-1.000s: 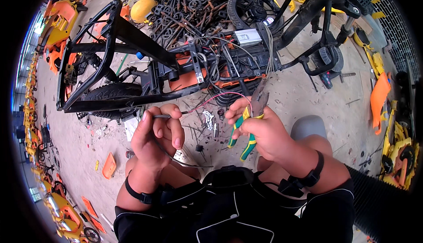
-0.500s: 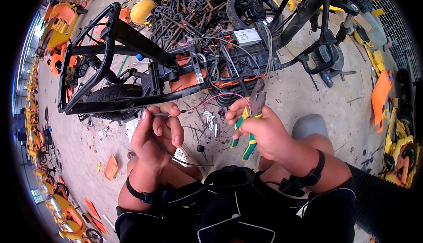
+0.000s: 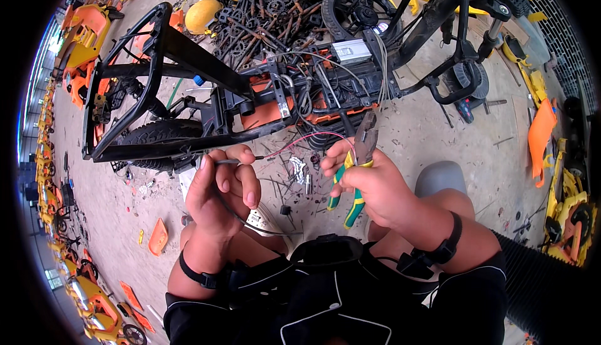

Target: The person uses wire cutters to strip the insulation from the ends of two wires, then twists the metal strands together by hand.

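Closed at the fingertips, my left hand (image 3: 213,198) pinches a black cable (image 3: 230,210) whose free end trails down toward my lap. From that cable's tip a thin red wire (image 3: 307,136) arches across to my right hand (image 3: 383,188). That hand is wrapped round a pair of pliers (image 3: 355,210) with green and yellow handles, jaws pointing up and away from me. The red wire's far end runs in behind the pliers at my fingers; whether the jaws grip it I cannot tell. Just beyond both hands lies a black scooter frame (image 3: 206,147) with bundled wiring in its middle.
A silver metal box (image 3: 350,51) sits on the frame. Behind it rises a heap of rusty metal parts (image 3: 269,13) beside a black wheel (image 3: 363,15) and a yellow helmet-like shell (image 3: 203,16). A power drill (image 3: 464,110) and an orange panel (image 3: 542,138) lie at right.
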Available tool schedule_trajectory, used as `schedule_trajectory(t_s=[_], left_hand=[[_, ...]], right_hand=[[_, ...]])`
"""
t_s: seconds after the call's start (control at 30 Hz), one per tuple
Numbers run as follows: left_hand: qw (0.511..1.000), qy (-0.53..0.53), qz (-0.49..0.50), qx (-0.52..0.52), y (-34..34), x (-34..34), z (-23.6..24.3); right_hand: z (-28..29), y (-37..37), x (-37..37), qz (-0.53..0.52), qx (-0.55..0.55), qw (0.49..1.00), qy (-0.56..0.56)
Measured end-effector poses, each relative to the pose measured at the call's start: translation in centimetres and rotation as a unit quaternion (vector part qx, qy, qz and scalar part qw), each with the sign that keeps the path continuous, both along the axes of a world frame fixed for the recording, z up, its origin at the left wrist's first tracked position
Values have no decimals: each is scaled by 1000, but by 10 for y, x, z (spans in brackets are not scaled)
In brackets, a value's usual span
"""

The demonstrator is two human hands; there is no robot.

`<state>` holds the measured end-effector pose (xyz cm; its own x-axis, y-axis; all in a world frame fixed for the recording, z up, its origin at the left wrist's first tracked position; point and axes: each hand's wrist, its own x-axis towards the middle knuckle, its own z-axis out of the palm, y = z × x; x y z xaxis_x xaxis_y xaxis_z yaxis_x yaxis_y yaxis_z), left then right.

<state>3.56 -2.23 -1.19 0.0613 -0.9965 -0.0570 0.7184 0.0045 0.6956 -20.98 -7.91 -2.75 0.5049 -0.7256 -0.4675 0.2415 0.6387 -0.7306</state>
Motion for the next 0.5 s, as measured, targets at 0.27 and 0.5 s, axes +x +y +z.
schedule_trajectory(t_s=[0.27,0.5], left_hand=[[1000,-8,13,-3,0,-1,0],[998,-45,28,-13,1,-1,2]], right_hand=[[-1,1,0,-21,-5,1000,8],[10,-3,1,-26,-43,996,78]])
